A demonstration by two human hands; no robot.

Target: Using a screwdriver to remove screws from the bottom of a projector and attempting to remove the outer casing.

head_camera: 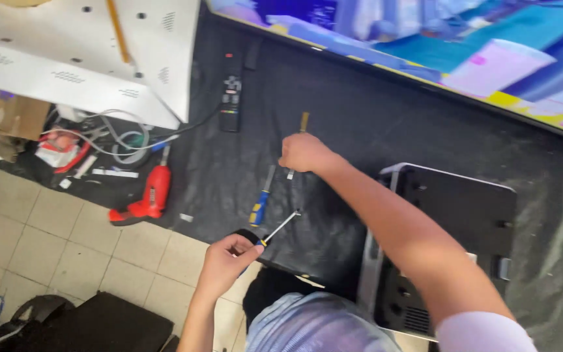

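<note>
Close by, the floor point(47, 241) is pale square tiles, and a dark bag point(99, 322) sits low on it. The left hand point(226, 261) is curled shut around a small screwdriver point(275, 231), which has a dark handle and a thin shiny shaft pointing up and right over the black cloth point(360, 124). That cloth covers the whole work top. A black box with a silver edge point(451, 221) lies on it under the right arm. A second screwdriver point(260, 203), blue and yellow, lies just beside the small one. The right hand point(304, 153) is closed in a fist on the cloth, over a thin tool with a yellow end point(303, 121); I cannot tell how it grips. Farther left lie a red power drill point(148, 195) and tangled wires point(109, 133). A black remote point(230, 98) lies beyond. At the back are a white metal panel point(66, 58) and a big bright screen point(438, 45).
</note>
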